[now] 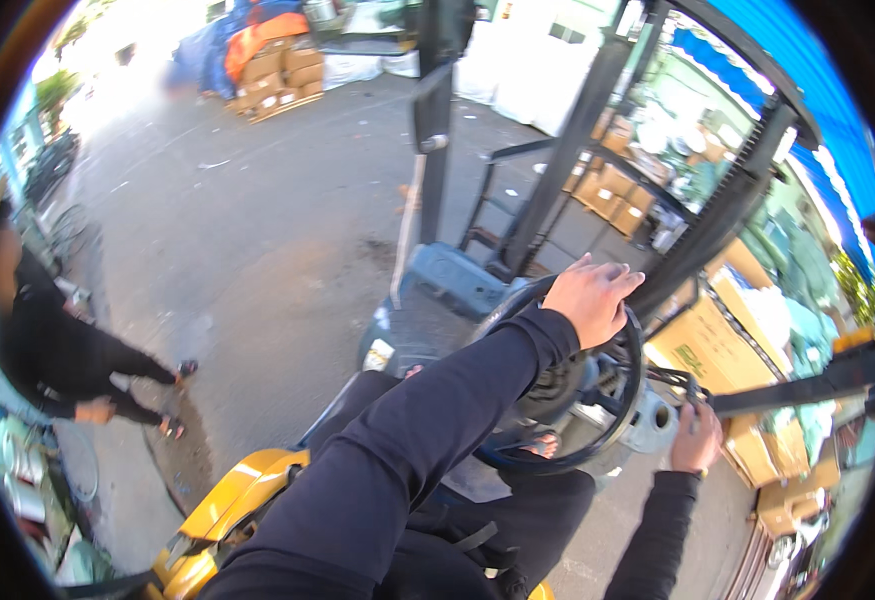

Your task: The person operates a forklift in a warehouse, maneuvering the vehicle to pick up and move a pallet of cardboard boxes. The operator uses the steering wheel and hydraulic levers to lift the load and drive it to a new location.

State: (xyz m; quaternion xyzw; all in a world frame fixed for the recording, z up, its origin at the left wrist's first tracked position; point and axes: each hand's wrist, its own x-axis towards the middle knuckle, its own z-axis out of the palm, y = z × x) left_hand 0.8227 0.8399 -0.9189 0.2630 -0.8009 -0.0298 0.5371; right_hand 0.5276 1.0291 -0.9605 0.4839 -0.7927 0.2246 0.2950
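My left hand is on the upper rim of a black steering wheel, its fingers reaching over the rim; the thumb is hidden. My left arm crosses in front of me in a dark sleeve. Lower right, my right hand is closed around a control lever beside the wheel. A grey panel with a round cup recess lies between wheel and lever. I sit on a forklift with a yellow body, and part of my foot shows through the wheel.
Ahead stands the forklift's dark mast. A person in dark clothes stands at left on the paved yard. Stacked cartons under covers are far left; more cartons and a large box line the right side.
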